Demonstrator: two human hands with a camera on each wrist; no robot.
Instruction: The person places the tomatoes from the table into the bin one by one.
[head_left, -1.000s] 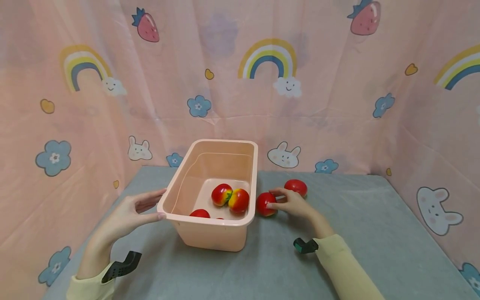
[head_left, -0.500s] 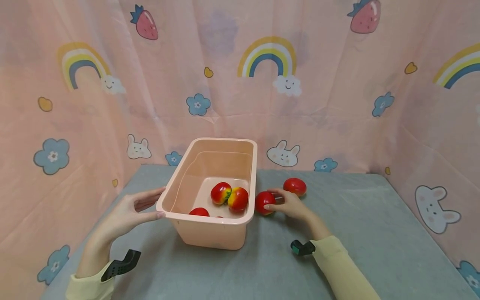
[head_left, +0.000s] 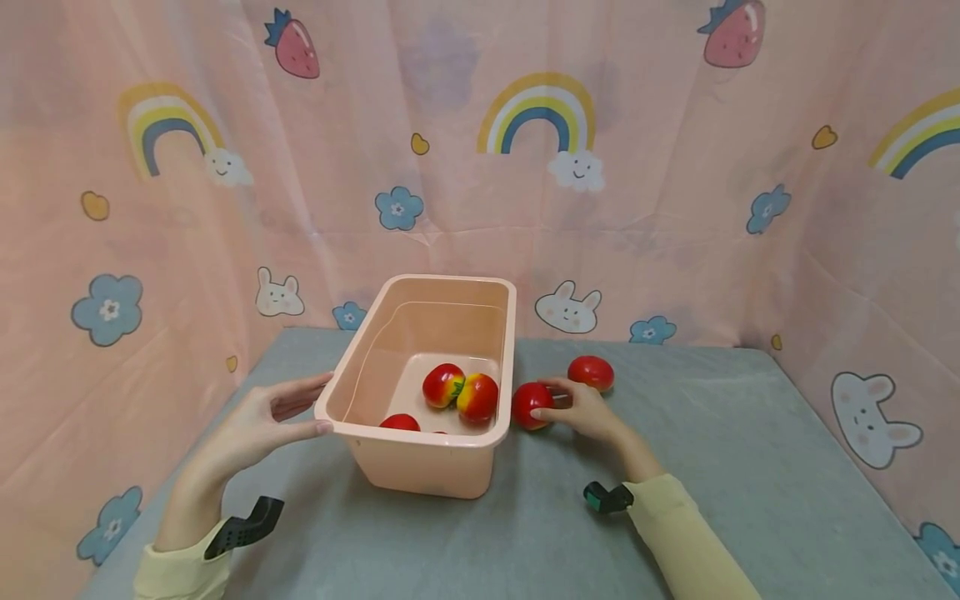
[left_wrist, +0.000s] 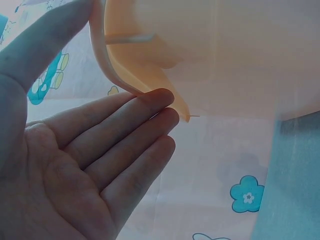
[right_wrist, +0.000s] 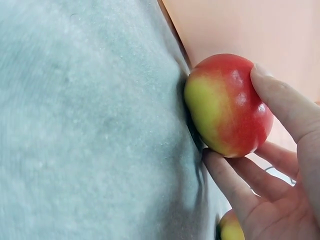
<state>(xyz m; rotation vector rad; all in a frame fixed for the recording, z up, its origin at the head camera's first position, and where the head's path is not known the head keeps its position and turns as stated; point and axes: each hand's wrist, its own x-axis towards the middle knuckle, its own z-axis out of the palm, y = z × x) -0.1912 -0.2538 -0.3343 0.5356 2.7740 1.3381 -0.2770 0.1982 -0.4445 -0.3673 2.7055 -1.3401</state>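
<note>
In the head view, my left hand (head_left: 251, 429) touches the near left corner of a peach-coloured plastic bin (head_left: 423, 468). The left wrist view shows its fingers (left_wrist: 125, 120) straight along the outside of the rim, the thumb against the rim too. Beside the bin's right wall, my right hand (head_left: 588, 408) grips a red apple (head_left: 529, 405) low over the table. Seen from the right wrist, that apple (right_wrist: 227, 107) has a yellow-green patch, with the thumb on one side and fingertips on the other. Another red apple (head_left: 591, 373) lies just behind the hand.
Inside the bin are two red-and-yellow apples (head_left: 477, 398) side by side, and a red one (head_left: 400, 422) partly hidden by the front rim. A grey-blue cloth (head_left: 675, 467) covers the table. A pink printed curtain (head_left: 637, 242) hangs behind and at both sides.
Almost nothing differs: the whole head view shifts by a few pixels. Both hands, the bin and the apples keep about the same places.
</note>
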